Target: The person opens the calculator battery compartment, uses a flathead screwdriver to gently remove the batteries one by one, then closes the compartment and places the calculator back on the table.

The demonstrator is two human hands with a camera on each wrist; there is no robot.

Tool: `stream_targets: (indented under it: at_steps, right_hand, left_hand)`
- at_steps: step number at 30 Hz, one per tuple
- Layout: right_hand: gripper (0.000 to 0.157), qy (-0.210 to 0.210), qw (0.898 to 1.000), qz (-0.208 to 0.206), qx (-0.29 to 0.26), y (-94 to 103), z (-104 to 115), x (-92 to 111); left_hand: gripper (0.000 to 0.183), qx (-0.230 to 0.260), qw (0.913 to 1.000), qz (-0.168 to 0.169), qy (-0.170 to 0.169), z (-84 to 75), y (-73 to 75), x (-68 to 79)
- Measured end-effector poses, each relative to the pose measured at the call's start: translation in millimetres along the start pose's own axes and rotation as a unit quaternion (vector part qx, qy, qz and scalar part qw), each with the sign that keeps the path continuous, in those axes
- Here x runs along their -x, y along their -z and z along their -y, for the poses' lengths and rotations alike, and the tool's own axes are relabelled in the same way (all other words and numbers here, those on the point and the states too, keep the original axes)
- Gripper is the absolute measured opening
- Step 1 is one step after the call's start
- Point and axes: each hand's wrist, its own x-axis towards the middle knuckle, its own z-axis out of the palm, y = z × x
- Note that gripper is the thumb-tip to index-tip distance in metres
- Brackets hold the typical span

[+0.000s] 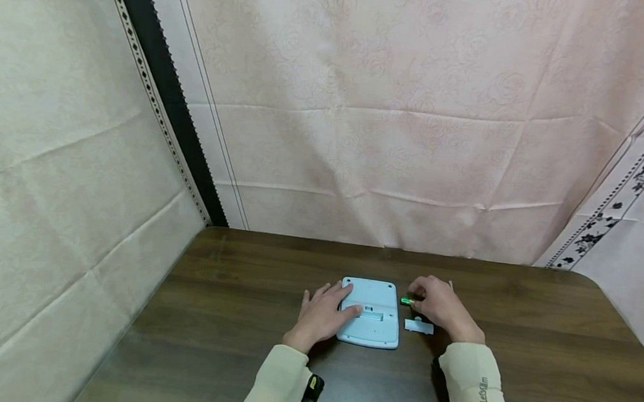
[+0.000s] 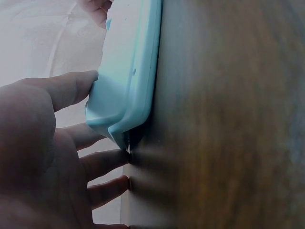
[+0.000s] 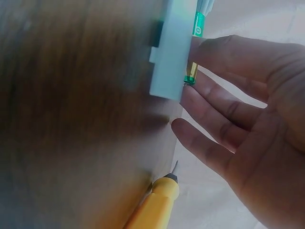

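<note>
A light-blue flat device, probably a calculator [image 1: 370, 332], lies back side up on the table, a slot-like recess near its middle. My left hand [image 1: 319, 319] rests along its left edge, thumb and index finger touching the back and the other fingers spread over the side. To its right, my right hand [image 1: 445, 307] pinches a green and gold battery [image 1: 406, 301] between thumb and fingers. Just below that hand a small light-blue battery cover [image 1: 419, 326] lies on the wood. In the right wrist view the cover [image 3: 172, 62] stands in front of part of the battery.
A yellow-handled screwdriver [image 3: 159, 202] with a thin metal tip lies beside my right hand. Underneath is a brown wooden table [image 1: 217, 345] with rounded far corners. Pale patterned cloth [image 1: 408, 138] hangs behind the table's far edge and along both sides.
</note>
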Motion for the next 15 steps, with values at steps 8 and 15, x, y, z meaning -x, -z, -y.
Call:
stream_targets:
  at_steps: [8,15]
  right_hand:
    - [0.017,-0.007,1.000,0.002,-0.002,0.7,0.9,2.3]
    - [0.018,-0.006,1.000,0.004,-0.011,0.3,1.6,5.3]
  left_hand:
    - [0.065,-0.004,1.0000,0.000,0.002,0.9,0.0,0.0]
    - [0.065,-0.002,1.0000,0.000,0.000,0.7,-0.2,0.5]
